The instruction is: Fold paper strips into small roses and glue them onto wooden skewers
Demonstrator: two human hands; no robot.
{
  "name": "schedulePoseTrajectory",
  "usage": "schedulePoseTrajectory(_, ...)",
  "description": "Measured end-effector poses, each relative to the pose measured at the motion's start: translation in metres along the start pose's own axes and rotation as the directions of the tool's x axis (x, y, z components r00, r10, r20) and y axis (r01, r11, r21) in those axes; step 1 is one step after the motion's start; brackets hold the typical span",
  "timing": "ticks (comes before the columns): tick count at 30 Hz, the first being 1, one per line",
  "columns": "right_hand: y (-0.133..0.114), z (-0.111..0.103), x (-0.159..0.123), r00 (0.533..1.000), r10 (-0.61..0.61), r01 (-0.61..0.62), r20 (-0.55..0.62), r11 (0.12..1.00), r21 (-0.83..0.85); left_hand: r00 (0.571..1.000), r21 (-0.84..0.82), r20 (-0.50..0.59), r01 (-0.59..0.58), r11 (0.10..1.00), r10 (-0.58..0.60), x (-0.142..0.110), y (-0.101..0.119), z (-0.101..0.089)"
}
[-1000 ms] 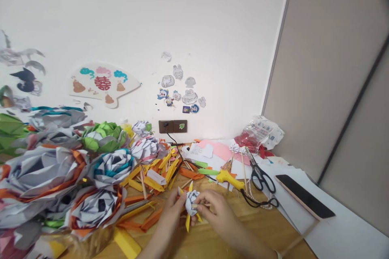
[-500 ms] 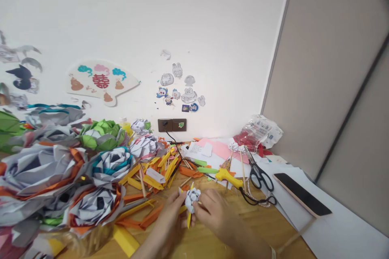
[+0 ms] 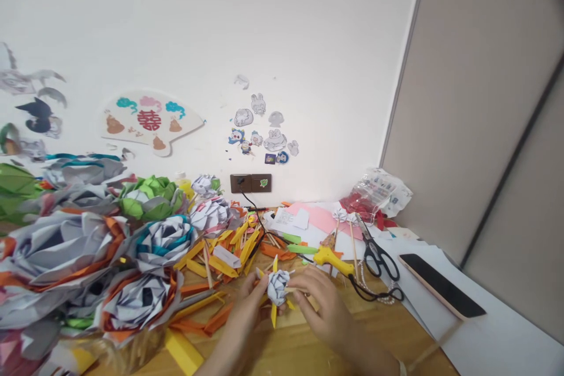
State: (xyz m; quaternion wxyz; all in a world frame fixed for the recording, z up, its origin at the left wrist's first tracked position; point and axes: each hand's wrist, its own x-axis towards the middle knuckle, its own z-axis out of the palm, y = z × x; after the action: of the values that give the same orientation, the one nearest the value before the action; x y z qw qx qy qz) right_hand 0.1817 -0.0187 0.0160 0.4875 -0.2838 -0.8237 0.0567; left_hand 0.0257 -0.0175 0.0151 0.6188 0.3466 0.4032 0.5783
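A small white paper flower (image 3: 278,286) with pointed yellow paper strips (image 3: 274,316) sticking out around it is held up over the table. My left hand (image 3: 249,299) grips it from the left side, thumb against the white petals. At its right edge is my right hand (image 3: 318,299), with index finger and thumb around a thin pale stick (image 3: 291,290) that reaches to the petals. Part of the stick is hidden by the fingers.
Large paper flowers (image 3: 145,299) crowd the left side. Folded yellow and orange strips (image 3: 224,264) lie behind my hands. To the right are a yellow glue gun (image 3: 332,259), black-handled scissors (image 3: 379,258), a phone (image 3: 440,285) and white paper sheets (image 3: 493,335).
The flower has turned in my left hand, so its yellow strips point differently. My right hand has shifted slightly right, its fingers now more extended. The view has moved a little.
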Motion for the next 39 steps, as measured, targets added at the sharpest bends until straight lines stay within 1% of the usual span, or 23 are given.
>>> schedulePoseTrajectory(1, 0.0, 0.002, 0.0, 0.998, 0.042, -0.041, -0.037, 0.999, 0.027, 1.0, 0.014, -0.002, -0.009, 1.0, 0.009, 0.001, -0.001, -0.002)
schedulePoseTrajectory(3, 0.002, 0.007, 0.0, 0.992, 0.103, -0.099, -0.07, 0.993, 0.064, 1.0, 0.038, 0.006, -0.015, 0.999, 0.015, 0.004, -0.003, -0.005)
schedulePoseTrajectory(6, 0.004, 0.013, -0.001, 0.988, 0.14, -0.133, -0.061, 0.986, 0.104, 1.0, 0.057, 0.016, -0.009, 0.998, 0.008, 0.006, -0.006, -0.007)
schedulePoseTrajectory(10, 0.004, 0.017, -0.003, 0.986, 0.156, -0.149, -0.053, 0.981, 0.126, 1.0, 0.065, -0.008, -0.001, 0.998, 0.002, 0.003, -0.006, -0.005)
schedulePoseTrajectory(12, 0.003, 0.018, -0.004, 0.978, 0.198, -0.187, -0.06, 0.971, 0.15, 1.0, 0.071, -0.024, 0.0, 0.998, 0.001, 0.002, -0.006, -0.004)
schedulePoseTrajectory(14, 0.003, 0.019, -0.004, 0.957, 0.285, -0.268, -0.057, 0.941, 0.205, 0.999, 0.084, -0.044, 0.008, 0.996, -0.005, 0.003, -0.008, -0.005)
schedulePoseTrajectory(17, 0.004, 0.02, -0.004, 0.909, 0.416, -0.392, -0.014, 0.866, 0.31, 0.999, 0.089, -0.048, 0.0, 0.996, 0.004, 0.007, -0.014, -0.008)
schedulePoseTrajectory(19, 0.005, 0.02, -0.003, 0.892, 0.451, -0.426, 0.01, 0.835, 0.348, 0.999, 0.086, -0.041, -0.003, 0.996, 0.007, 0.01, -0.017, -0.01)
schedulePoseTrajectory(20, 0.006, 0.02, -0.003, 0.895, 0.446, -0.422, 0.011, 0.839, 0.343, 0.999, 0.091, -0.044, 0.002, 0.996, 0.002, 0.011, -0.018, -0.01)
schedulePoseTrajectory(22, 0.006, 0.018, -0.002, 0.923, 0.385, -0.365, -0.018, 0.888, 0.281, 0.998, 0.108, -0.063, 0.019, 0.994, -0.012, 0.011, -0.018, -0.01)
schedulePoseTrajectory(23, 0.006, 0.018, -0.002, 0.944, 0.326, -0.307, -0.046, 0.924, 0.229, 0.997, 0.115, -0.069, 0.024, 0.993, -0.016, 0.01, -0.018, -0.009)
schedulePoseTrajectory(25, 0.005, 0.016, -0.002, 0.981, 0.165, -0.155, -0.103, 0.983, 0.098, 0.997, 0.117, -0.068, 0.032, 0.993, -0.024, 0.007, -0.016, -0.007)
schedulePoseTrajectory(27, 0.004, 0.014, -0.002, 0.992, 0.0, -0.006, -0.128, 0.999, -0.049, 0.997, 0.113, -0.066, 0.037, 0.993, -0.03, 0.005, -0.015, -0.005)
schedulePoseTrajectory(28, 0.003, 0.013, -0.002, 0.991, -0.067, 0.052, -0.118, 0.99, -0.131, 0.997, 0.112, -0.068, 0.042, 0.993, -0.034, 0.003, -0.015, -0.004)
schedulePoseTrajectory(30, 0.002, 0.01, -0.001, 0.982, -0.181, 0.157, -0.053, 0.941, -0.3, 0.997, 0.104, -0.071, 0.047, 0.993, -0.04, 0.0, -0.013, -0.001)
schedulePoseTrajectory(32, 0.001, 0.006, 0.0, 0.958, -0.284, 0.272, 0.041, 0.854, -0.444, 0.997, 0.08, -0.068, 0.049, 0.996, -0.043, -0.003, -0.011, 0.002)
schedulePoseTrajectory(34, 0.0, 0.002, 0.0, 0.923, -0.367, 0.369, 0.112, 0.77, -0.52, 0.997, 0.044, -0.064, 0.043, 0.998, -0.041, -0.006, -0.009, 0.004)
schedulePoseTrajectory(36, 0.0, -0.001, -0.002, 0.907, -0.401, 0.406, 0.132, 0.743, -0.532, 0.998, 0.014, -0.056, 0.035, 0.999, -0.034, -0.009, -0.005, 0.006)
schedulePoseTrajectory(38, 0.001, -0.002, -0.005, 0.921, -0.381, 0.369, 0.082, 0.786, -0.496, 0.998, -0.001, -0.053, 0.017, 1.0, -0.017, -0.01, -0.002, 0.007)
schedulePoseTrajectory(39, 0.002, -0.001, -0.007, 0.941, -0.337, 0.31, 0.027, 0.827, -0.469, 0.999, -0.006, -0.054, 0.003, 1.0, -0.003, -0.011, 0.0, 0.007)
